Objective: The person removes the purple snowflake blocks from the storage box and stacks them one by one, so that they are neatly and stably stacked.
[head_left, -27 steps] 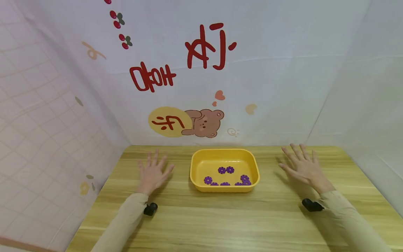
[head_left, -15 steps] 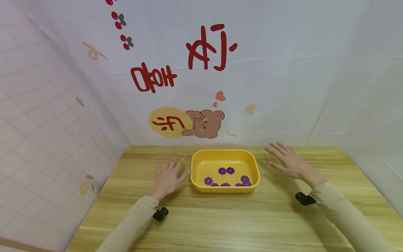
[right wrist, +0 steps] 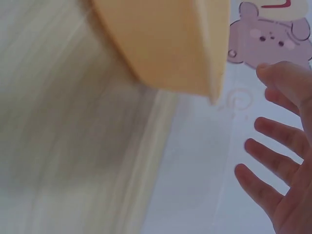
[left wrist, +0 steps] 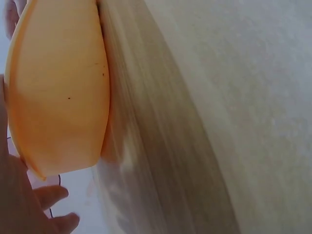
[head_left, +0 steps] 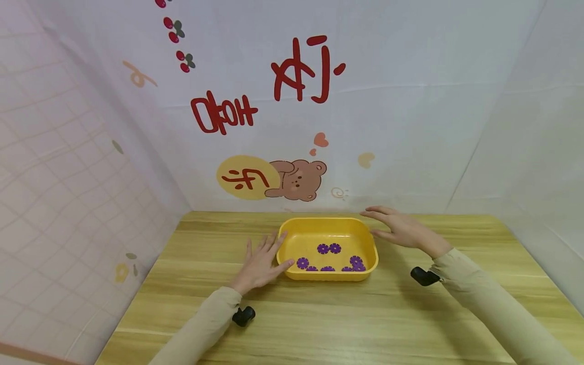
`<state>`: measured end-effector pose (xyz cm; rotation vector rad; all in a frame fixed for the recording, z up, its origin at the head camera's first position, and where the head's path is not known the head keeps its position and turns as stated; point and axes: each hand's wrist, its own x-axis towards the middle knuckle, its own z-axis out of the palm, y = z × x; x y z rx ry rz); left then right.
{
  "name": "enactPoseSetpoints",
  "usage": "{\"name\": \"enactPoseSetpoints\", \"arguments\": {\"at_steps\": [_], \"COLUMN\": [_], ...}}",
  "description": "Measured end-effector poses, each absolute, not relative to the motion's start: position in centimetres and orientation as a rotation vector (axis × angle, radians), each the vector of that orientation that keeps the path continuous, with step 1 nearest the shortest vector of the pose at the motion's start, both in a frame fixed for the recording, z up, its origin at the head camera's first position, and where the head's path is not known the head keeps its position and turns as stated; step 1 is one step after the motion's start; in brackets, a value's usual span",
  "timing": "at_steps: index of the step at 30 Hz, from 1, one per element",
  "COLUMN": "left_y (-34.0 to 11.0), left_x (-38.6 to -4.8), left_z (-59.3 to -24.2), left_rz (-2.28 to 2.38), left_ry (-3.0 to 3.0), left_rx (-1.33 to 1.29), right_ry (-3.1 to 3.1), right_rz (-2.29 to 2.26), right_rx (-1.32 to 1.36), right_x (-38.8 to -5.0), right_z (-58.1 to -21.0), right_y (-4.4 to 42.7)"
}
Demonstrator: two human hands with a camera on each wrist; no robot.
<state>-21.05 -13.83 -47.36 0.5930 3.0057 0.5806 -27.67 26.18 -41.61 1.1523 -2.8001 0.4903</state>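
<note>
Your wood-grained table (head_left: 319,324) bears the yellow tray (head_left: 326,277). Your left hand (head_left: 259,267) has fingers spread over its left rim; your right hand (head_left: 407,231), fingers parted, hovers just beside its right end, and neither grips anything.

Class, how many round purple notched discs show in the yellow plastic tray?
8 purple notched discs: two centrally, two front left, one front centre, three clustered front right. The yellow plastic tray's near wall may hide more.

Discs (head_left: 335,248) in tray (head_left: 326,277) on table (head_left: 347,324)
</note>
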Motion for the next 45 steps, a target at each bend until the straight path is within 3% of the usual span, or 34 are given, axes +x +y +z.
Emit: {"name": "enactPoseSetpoints", "arguments": {"at_steps": [17,29,45], "left_y": [-14.4,-14.4,-14.2], "left_x": [-21.9,-22.2,-22.3], "left_z": [-47.6,-47.2,-46.8], "left_rz": [1.125,1.126,1.14], "left_ry": [2.636,2.609,2.57], "left_rx": [0.611,0.607,0.572], "right_ry": [-2.906,-2.989,-2.992], "right_rz": [0.937,1.069,1.208], "right_rx": [1.488,1.622,1.684], "right_x": [-29.9,-32.6,-33.3], "right_z": [-39.2,-42.1,-44.8], "right_y": [20.0,16.7,14.4]}}
